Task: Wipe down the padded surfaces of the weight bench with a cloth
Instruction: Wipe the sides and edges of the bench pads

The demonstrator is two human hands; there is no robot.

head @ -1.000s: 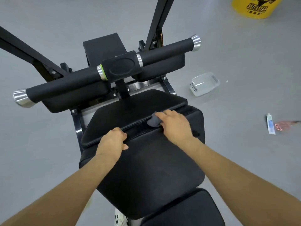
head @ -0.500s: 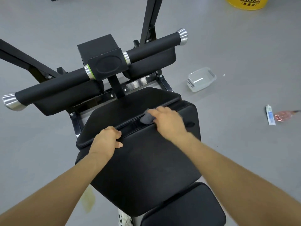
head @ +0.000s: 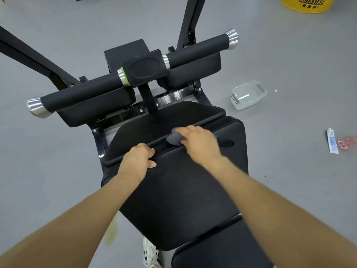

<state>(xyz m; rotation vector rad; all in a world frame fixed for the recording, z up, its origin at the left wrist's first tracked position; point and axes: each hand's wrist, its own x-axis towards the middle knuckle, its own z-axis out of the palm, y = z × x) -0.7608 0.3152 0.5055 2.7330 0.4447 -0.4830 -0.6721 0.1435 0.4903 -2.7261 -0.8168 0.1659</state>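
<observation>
A black weight bench fills the middle of the head view, with a large back pad [head: 179, 200] near me and a smaller seat pad [head: 164, 124] beyond it. My right hand [head: 199, 144] holds a bunched grey cloth [head: 173, 138] against the seam between the two pads. My left hand [head: 138, 157] grips the far edge of the back pad, fingers curled into the gap and thumb on top. Black foam rollers [head: 197, 49] with chrome caps cross the bench's far end.
Black steel frame bars [head: 34, 57] angle off to the left and up the middle. On the grey floor to the right lie a clear plastic container [head: 248, 94], a small white tube [head: 332, 141] and a yellow bucket [head: 305, 3]. A white shoe [head: 149, 254] shows under the bench.
My right hand has slid the cloth a short way left along the seam between the pads. My left hand keeps its hold on the pad edge.
</observation>
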